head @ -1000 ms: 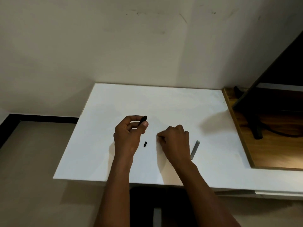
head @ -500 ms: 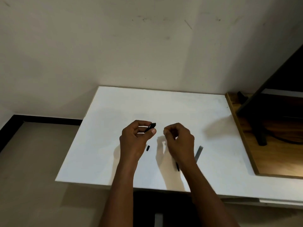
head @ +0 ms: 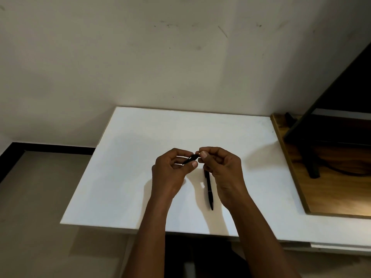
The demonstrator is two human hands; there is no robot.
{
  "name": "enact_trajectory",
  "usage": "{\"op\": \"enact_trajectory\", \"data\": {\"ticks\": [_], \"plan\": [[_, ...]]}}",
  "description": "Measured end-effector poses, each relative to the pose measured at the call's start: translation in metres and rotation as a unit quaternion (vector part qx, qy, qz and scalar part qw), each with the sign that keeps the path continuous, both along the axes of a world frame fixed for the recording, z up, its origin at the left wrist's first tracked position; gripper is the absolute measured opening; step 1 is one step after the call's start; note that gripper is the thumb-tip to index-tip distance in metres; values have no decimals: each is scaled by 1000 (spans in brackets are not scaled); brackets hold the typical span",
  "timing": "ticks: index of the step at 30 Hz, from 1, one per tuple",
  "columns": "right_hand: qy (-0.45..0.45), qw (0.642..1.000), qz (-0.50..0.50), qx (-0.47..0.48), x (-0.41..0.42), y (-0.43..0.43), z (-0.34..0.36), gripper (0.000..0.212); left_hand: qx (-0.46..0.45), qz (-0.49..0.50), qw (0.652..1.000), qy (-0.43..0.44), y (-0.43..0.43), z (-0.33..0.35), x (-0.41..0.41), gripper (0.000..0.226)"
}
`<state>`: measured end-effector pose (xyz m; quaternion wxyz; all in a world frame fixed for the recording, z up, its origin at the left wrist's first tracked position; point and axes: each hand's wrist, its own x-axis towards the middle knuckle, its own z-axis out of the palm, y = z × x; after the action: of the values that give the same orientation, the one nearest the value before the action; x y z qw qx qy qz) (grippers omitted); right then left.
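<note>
Left hand (head: 170, 173) pinching short black tubular pen part (head: 189, 159) thumb-to-fingers, raised over middle of table (head: 124, 177), which has smooth matte white top. Right hand (head: 224, 171) curled, fingertips nipping part's other end. Slim glossy black pen body (head: 209, 190) sticks out under right fingers, tip toward table's near edge.

Short black piece (head: 190, 158) tilted; black barrel (head: 209, 190) dangling below.

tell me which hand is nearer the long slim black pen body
Right. The right hand grips the upper end of the pen body, which hangs below its fingers. The left hand is apart on its left, pinching a short black piece.
</note>
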<state>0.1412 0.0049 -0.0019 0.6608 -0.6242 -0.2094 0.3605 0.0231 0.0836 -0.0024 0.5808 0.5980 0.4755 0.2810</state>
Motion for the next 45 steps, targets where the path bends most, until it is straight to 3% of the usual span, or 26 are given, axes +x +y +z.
{"op": "enact_trajectory", "data": {"ticks": [9,21,27,37,45], "plan": [[46,999,6,19,6,-13,23,10,-15,-43,997,-68,-5,16,0,21],[-46,998,-34,-18,-4,-10,48,9,-2,-46,995,-83,-7,32,-7,24],[-35,997,-69,-25,-16,-16,48,7,-1,-56,995,-88,-10,35,-12,22],[-31,998,-22,-57,-8,-32,49,10,1,-70,994,-89,-18,30,-10,19],[-68,997,-46,-10,-6,-32,38,16,-19,-62,991,-113,-15,22,1,19]]}}
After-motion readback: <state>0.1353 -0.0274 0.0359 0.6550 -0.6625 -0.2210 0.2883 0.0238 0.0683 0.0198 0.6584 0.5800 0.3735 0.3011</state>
